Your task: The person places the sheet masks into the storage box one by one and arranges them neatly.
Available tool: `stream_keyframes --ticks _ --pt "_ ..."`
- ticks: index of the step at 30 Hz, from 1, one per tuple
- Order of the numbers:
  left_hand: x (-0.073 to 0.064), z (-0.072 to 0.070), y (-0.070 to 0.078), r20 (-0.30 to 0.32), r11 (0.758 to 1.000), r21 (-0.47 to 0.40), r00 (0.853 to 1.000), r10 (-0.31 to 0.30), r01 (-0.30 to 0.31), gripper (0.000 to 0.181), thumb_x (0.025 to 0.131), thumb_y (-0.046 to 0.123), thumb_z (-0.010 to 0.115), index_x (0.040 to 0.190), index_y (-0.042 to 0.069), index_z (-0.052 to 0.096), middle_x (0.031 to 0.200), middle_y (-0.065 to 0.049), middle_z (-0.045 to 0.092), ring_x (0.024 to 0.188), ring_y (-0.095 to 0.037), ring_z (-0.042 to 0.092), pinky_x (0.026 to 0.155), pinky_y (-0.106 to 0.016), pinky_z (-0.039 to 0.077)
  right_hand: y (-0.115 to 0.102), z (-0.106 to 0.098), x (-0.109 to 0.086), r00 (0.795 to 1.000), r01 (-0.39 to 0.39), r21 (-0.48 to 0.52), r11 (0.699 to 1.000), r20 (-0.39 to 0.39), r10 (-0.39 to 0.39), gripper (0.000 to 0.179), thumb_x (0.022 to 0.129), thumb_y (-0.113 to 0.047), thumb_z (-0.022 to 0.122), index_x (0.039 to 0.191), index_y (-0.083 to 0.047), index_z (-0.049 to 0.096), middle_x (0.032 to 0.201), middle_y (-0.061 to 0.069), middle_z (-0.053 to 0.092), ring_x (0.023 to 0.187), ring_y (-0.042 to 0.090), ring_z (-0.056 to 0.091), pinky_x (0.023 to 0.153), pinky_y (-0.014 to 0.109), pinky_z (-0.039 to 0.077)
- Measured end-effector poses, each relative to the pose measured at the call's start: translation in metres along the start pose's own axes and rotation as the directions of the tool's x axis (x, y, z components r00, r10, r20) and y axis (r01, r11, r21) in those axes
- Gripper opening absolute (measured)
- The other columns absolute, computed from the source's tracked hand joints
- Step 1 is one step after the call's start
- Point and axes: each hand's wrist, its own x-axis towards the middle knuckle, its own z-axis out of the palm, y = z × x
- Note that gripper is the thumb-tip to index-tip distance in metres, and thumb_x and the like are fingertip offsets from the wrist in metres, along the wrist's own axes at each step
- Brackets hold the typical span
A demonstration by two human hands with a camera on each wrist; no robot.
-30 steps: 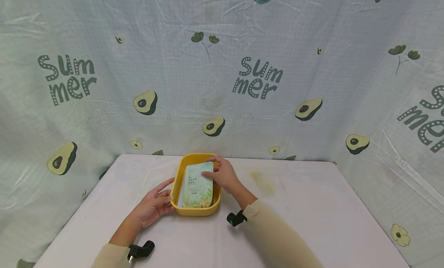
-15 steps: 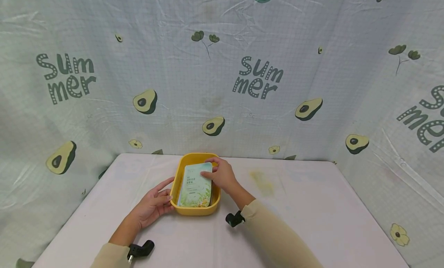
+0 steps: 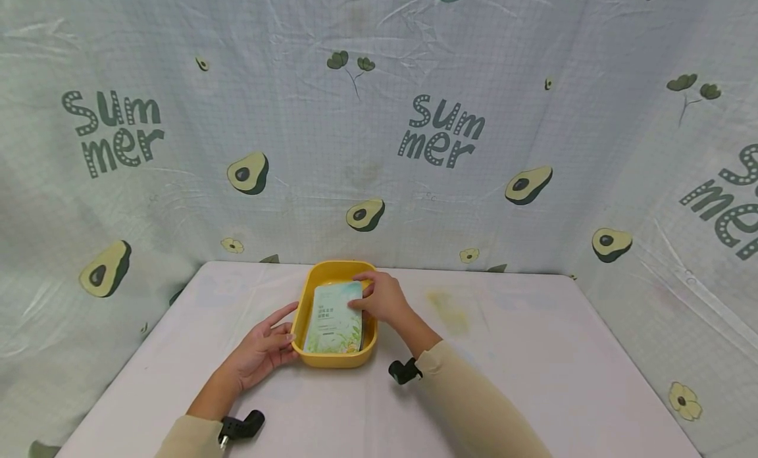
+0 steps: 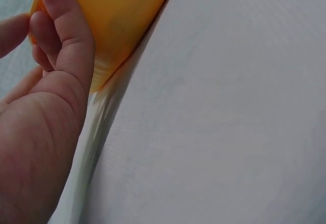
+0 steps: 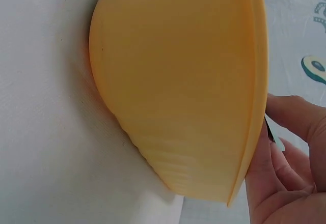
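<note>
A yellow plastic basket (image 3: 335, 360) stands on the table near its back edge. Inside lies a flat, light-green printed packet (image 3: 331, 318) with small lettering and leaf and flower art at its lower end. My right hand (image 3: 381, 299) reaches over the basket's right rim and pinches the packet's right edge, thumb on top. From the right wrist view, a thin corner of the packet (image 5: 275, 138) shows between the fingers. My left hand (image 3: 260, 349) touches the basket's left side with loosely spread fingers; in the left wrist view its thumb (image 4: 60, 0) lies against the outer wall.
The white-covered table (image 3: 503, 339) spreads out around the basket. A pale curtain (image 3: 296, 116) with avocado and lettering prints rises behind the table and along its sides. Each wrist wears a small black camera (image 3: 405, 371).
My right hand has shifted the packet slightly left and then down toward the near end of the basket. The left hand and basket stay in place.
</note>
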Motion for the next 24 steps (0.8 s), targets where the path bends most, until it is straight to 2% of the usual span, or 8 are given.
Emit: stream_keyframes --ticks 8,15,24 --pt "0.0003 0.0003 -0.0008 -0.007 1.0 0.016 1.0 0.003 -0.003 0.077 0.102 -0.001 0.052 0.165 0.017 0.012 0.113 0.0 0.062 0.093 -0.015 0.064 0.087 -0.029 0.06 0.0023 -0.0054 -0.0007 0.999 -0.006 0.001 1.0 0.032 0.006 0.051 0.086 -0.015 0.083 0.134 -0.014 0.065 0.086 0.006 0.064 0.063 0.018 0.068 0.065 0.025 0.06" --pt "-0.0003 0.0011 -0.0008 0.025 1.0 -0.001 0.999 0.024 -0.024 0.079 0.102 -0.001 0.053 0.165 0.014 0.009 0.112 0.002 0.063 0.091 -0.013 0.065 0.087 -0.029 0.06 0.0026 -0.0065 -0.0009 1.0 -0.006 -0.001 1.0 0.026 0.006 0.051 0.086 -0.014 0.082 0.134 -0.012 0.066 0.084 0.006 0.063 0.061 0.018 0.067 0.065 0.023 0.059" --pt "-0.0001 0.0019 0.0004 -0.018 1.0 0.0 1.0 -0.003 0.003 0.079 0.101 -0.001 0.054 0.165 0.017 0.012 0.112 0.001 0.061 0.092 -0.014 0.064 0.086 -0.029 0.06 -0.0016 -0.006 -0.0035 0.999 -0.016 -0.042 0.999 0.027 0.018 0.053 0.086 -0.014 0.083 0.135 -0.012 0.065 0.082 0.006 0.067 0.062 0.017 0.068 0.066 0.023 0.059"
